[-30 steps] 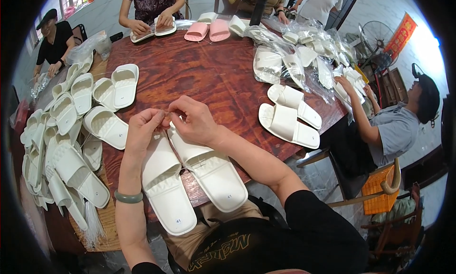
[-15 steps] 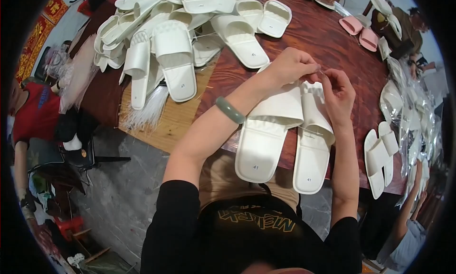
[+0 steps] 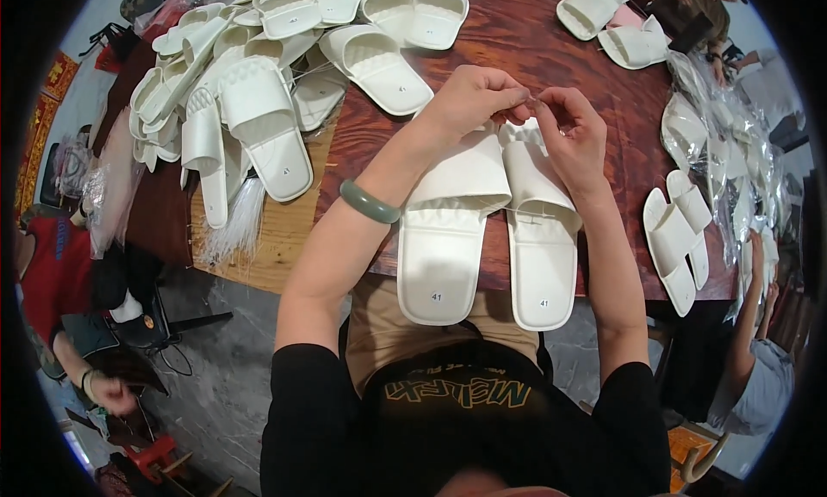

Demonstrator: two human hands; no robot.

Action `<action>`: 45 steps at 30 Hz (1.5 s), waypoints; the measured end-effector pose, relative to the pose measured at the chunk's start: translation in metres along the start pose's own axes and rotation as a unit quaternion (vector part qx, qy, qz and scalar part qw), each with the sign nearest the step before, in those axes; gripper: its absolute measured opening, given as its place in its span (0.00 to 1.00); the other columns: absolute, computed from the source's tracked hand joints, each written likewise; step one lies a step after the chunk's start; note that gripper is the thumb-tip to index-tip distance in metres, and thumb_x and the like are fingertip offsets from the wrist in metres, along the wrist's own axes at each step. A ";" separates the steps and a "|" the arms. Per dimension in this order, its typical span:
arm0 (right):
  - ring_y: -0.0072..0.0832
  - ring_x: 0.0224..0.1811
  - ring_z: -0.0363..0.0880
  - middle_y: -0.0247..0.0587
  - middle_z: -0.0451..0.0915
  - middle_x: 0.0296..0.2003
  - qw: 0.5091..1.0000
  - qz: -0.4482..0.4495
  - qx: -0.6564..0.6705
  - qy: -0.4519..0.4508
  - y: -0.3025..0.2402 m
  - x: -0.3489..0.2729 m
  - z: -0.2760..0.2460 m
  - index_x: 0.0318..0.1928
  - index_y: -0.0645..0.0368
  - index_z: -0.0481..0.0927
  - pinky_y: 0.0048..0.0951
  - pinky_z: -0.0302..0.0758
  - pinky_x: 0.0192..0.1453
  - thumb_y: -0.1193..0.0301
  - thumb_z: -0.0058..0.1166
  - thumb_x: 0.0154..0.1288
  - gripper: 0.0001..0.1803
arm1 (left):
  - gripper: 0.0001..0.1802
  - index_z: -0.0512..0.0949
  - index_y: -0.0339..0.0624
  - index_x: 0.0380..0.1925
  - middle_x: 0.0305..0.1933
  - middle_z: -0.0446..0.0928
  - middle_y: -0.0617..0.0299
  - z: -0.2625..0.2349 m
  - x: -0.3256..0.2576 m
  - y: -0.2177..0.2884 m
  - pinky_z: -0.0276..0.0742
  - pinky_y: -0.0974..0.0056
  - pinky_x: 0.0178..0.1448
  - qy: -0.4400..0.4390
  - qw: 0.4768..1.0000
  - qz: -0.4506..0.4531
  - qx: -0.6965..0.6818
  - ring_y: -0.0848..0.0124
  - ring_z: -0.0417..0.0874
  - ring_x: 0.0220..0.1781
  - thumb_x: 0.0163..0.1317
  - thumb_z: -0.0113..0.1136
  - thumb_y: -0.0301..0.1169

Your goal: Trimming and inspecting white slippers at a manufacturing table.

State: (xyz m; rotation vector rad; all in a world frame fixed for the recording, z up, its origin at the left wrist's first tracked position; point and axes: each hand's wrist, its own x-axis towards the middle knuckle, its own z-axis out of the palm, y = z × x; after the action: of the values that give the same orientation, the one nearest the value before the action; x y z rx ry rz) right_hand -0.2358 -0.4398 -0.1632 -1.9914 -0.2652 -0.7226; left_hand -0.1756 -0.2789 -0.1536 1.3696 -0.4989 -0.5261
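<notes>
Two white slippers, a left one (image 3: 439,260) and a right one (image 3: 543,264), lie side by side in front of me, heels overhanging the table's near edge. A fine clear strand (image 3: 536,214) runs between their straps. Above the toe ends, my left hand (image 3: 476,101) and my right hand (image 3: 573,135) meet with fingertips pinched, nearly touching. Between them they seem to hold a thin clear strand, barely visible. A green bangle (image 3: 369,201) circles my left wrist.
A heap of white slippers (image 3: 258,109) covers the table's left, beside a bundle of white strands (image 3: 234,226). Another slipper pair (image 3: 676,230) lies at right, near plastic-wrapped slippers (image 3: 732,152). More slippers (image 3: 590,13) lie at far right. Other people sit on both sides.
The view has shifted, so table and slippers appear displaced leftward. My hands stay pinched together above the toe ends. At far right, white slippers now lie where pink ones showed.
</notes>
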 end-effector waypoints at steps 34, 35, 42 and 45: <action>0.16 0.36 0.74 0.32 0.78 0.32 0.999 0.006 0.044 -0.020 0.003 -0.001 0.003 0.37 0.64 0.77 0.16 0.70 0.39 0.78 0.55 0.61 0.04 | 0.08 0.80 0.33 0.30 0.25 0.81 0.58 -0.006 -0.001 -0.004 0.71 0.74 0.29 -0.011 0.998 0.050 -0.034 0.77 0.79 0.26 0.58 0.58 0.29; 0.16 0.36 0.74 0.32 0.78 0.32 0.998 0.002 0.051 -0.024 0.006 -0.001 0.003 0.37 0.64 0.77 0.16 0.70 0.39 0.78 0.55 0.61 0.04 | 0.08 0.80 0.33 0.30 0.25 0.81 0.58 -0.007 -0.002 -0.004 0.71 0.74 0.29 -0.003 0.998 0.051 -0.031 0.77 0.79 0.26 0.58 0.58 0.29; 0.16 0.37 0.74 0.32 0.76 0.34 0.997 0.026 0.060 -0.034 0.015 -0.001 -0.002 0.38 0.66 0.76 0.17 0.71 0.43 0.79 0.52 0.63 0.04 | 0.07 0.79 0.30 0.27 0.23 0.80 0.56 -0.005 0.002 -0.009 0.71 0.73 0.28 -0.033 0.992 0.078 -0.090 0.75 0.78 0.24 0.56 0.57 0.26; 0.16 0.37 0.74 0.32 0.76 0.34 0.998 0.014 0.038 -0.043 0.015 -0.001 -0.002 0.38 0.66 0.76 0.17 0.71 0.44 0.78 0.52 0.64 0.04 | 0.07 0.79 0.31 0.26 0.23 0.80 0.56 -0.004 0.001 -0.011 0.70 0.73 0.27 -0.025 0.993 0.079 -0.085 0.75 0.78 0.24 0.55 0.57 0.26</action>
State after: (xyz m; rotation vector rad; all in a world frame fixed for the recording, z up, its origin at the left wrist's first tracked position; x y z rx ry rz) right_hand -0.2299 -0.4489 -0.1742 -1.9528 -0.3097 -0.6013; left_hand -0.1725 -0.2778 -0.1649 1.1459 -0.5849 -0.4627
